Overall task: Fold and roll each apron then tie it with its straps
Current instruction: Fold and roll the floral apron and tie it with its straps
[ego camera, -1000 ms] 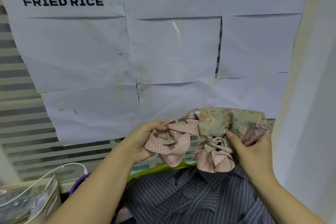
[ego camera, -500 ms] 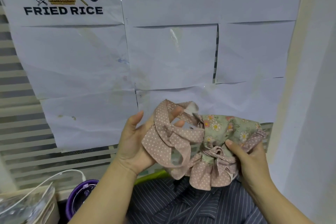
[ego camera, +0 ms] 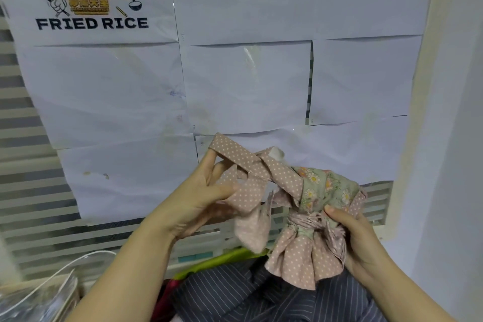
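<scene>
My left grip (ego camera: 200, 201) pinches the looped polka-dot strap (ego camera: 240, 157); my right grip (ego camera: 362, 242) clasps the rolled floral apron (ego camera: 329, 185).

The apron (ego camera: 321, 191) gripped in the right hand (ego camera: 358, 238) is soft, matt woven cloth with a gathered, crumpled frill; the strap (ego camera: 243, 157) looped over the left hand (ego camera: 193, 204) is the same matt cloth, pressed flat; behind the 2 hands, paper sheets (ego camera: 248, 86) look matt and creased; below them, striped cloth (ego camera: 235, 295) is matt; far left of the left hand, clear plastic (ego camera: 39, 300) is glossy.
</scene>
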`<action>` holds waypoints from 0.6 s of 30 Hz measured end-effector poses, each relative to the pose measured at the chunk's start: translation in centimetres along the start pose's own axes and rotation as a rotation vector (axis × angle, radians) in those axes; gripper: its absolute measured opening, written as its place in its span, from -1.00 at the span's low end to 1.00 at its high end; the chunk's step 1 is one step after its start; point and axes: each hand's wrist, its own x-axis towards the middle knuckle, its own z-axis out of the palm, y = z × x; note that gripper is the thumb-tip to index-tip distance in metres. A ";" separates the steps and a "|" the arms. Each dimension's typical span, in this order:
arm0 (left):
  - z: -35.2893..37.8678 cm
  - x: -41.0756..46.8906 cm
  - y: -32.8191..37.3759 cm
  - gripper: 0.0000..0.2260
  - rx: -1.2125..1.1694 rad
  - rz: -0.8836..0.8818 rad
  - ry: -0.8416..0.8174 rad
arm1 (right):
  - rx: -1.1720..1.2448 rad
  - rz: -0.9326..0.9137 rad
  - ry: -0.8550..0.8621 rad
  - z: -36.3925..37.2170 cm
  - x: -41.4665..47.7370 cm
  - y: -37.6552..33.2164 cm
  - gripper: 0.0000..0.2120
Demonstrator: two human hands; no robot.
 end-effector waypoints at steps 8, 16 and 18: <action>-2.2 0.1 0.7 -0.46 -0.031 -0.121 -0.045 | 0.101 0.220 -0.041 -1.1 0.5 0.6 -0.12; -3.7 0.2 -2.3 -0.81 1.013 -0.362 0.028 | 0.136 0.164 -0.043 -0.5 0.7 1.1 -0.33; -4.4 0.1 -3.1 -0.69 1.077 -0.402 0.040 | 0.149 0.154 -0.025 -0.6 0.7 1.1 -0.34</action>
